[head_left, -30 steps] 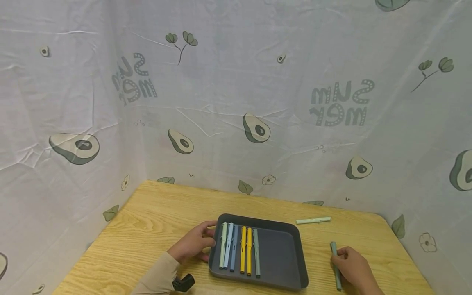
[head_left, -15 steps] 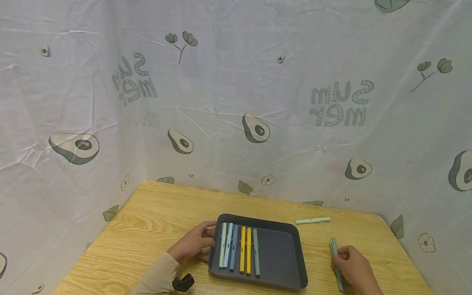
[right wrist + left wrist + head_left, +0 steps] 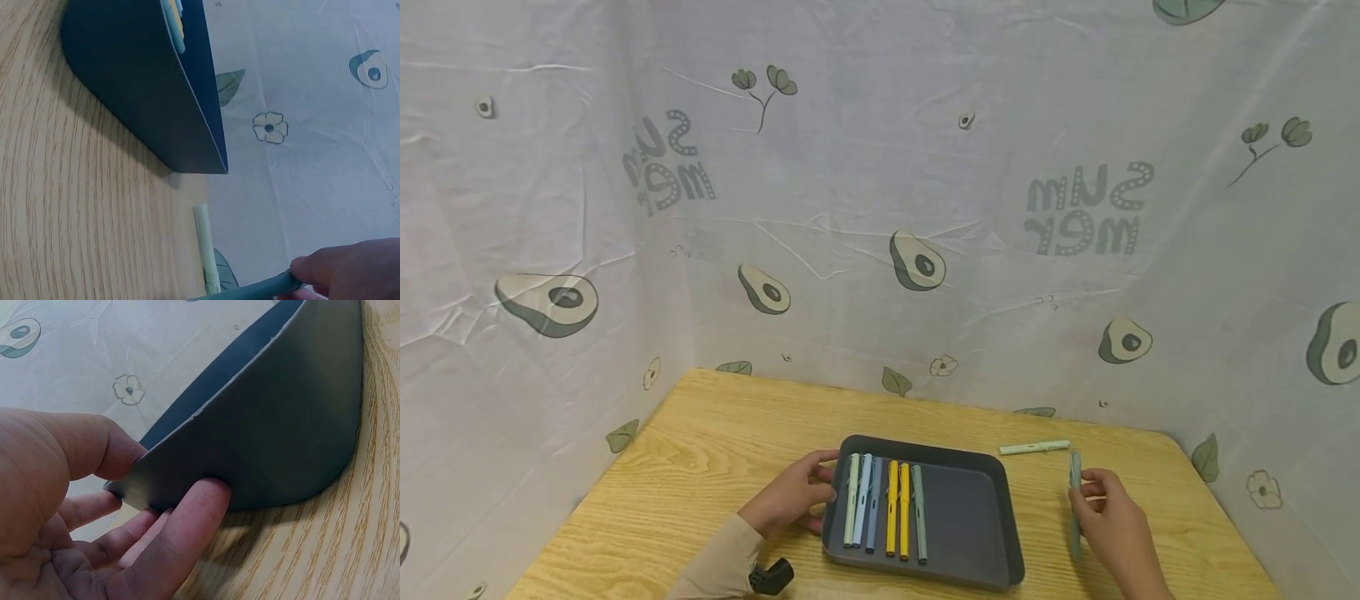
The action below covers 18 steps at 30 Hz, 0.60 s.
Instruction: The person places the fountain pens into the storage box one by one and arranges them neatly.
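My left hand grips the left end of a dark grey tray. In the left wrist view its thumb presses the tray's outer wall and the other fingers lie by the rim and lower edge. Inside the tray, pens lie in a row: a pale green one, a light blue one, a dark blue one, two yellow pens and a grey-green pen. To the right of the tray, my right hand pinches another grey-green pen, clip end pointing away from me.
A pale green pen lies on the wooden table behind the tray's right side, near the held pen's far end. A black curved piece sits at the left wrist. A white printed cloth hangs behind the table.
My right hand has moved away from me and slightly left with the grey-green pen, whose far end now reaches the loose pale green pen in view. The left hand keeps its place on the tray.
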Each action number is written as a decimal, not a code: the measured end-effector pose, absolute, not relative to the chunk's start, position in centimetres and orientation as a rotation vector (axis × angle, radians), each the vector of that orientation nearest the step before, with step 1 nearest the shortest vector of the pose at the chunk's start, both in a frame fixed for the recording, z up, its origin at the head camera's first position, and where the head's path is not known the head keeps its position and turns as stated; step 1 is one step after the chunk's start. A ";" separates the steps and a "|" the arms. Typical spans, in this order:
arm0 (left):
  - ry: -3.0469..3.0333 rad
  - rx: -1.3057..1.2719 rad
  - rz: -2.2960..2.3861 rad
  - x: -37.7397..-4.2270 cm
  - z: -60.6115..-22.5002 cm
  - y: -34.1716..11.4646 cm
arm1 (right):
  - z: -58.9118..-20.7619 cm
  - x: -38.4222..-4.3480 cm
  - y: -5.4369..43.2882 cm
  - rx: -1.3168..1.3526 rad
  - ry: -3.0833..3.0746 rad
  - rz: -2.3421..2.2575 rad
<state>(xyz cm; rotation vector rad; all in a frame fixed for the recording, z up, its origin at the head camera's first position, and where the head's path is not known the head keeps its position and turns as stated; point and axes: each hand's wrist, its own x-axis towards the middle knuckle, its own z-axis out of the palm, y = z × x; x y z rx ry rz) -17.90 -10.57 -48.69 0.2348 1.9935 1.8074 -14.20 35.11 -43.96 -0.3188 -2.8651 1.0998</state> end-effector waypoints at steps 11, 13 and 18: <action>2.002 0.227 1.802 -17.9 -48.7 -10.5 | -43.1 -13.7 32.8 -0.361 -2.694 1.286; 2.004 0.227 1.801 -17.9 -48.7 -10.5 | -42.8 -13.5 32.4 -0.355 -2.677 1.294; 2.008 0.236 1.802 -17.8 -48.6 -10.5 | -42.2 -13.2 31.7 -0.355 -2.641 1.363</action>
